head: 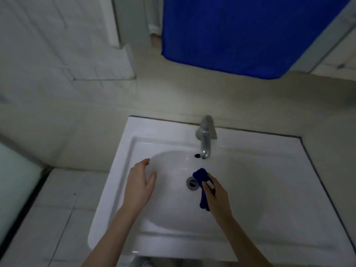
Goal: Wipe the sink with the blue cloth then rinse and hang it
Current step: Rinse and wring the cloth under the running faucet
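Left hand (139,185): fingers straight and relaxed, holding nothing, over the basin. Right hand (215,197): fingers curled round the bunched blue cloth (200,175). Sink (250,237): white, rectangular. Towel (240,31): blue, hanging above. Faucet (205,139): chrome. Blue cloth: over the basin, just beside the drain (192,183).

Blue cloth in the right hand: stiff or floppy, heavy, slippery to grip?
Probably floppy: the blue cloth is bunched up in the right hand, with a loose end hanging out of the grip. It is likely light, since one hand's curled fingers hold it over the sink. Whether it is wet or dry, and so how slippery, cannot be told here.
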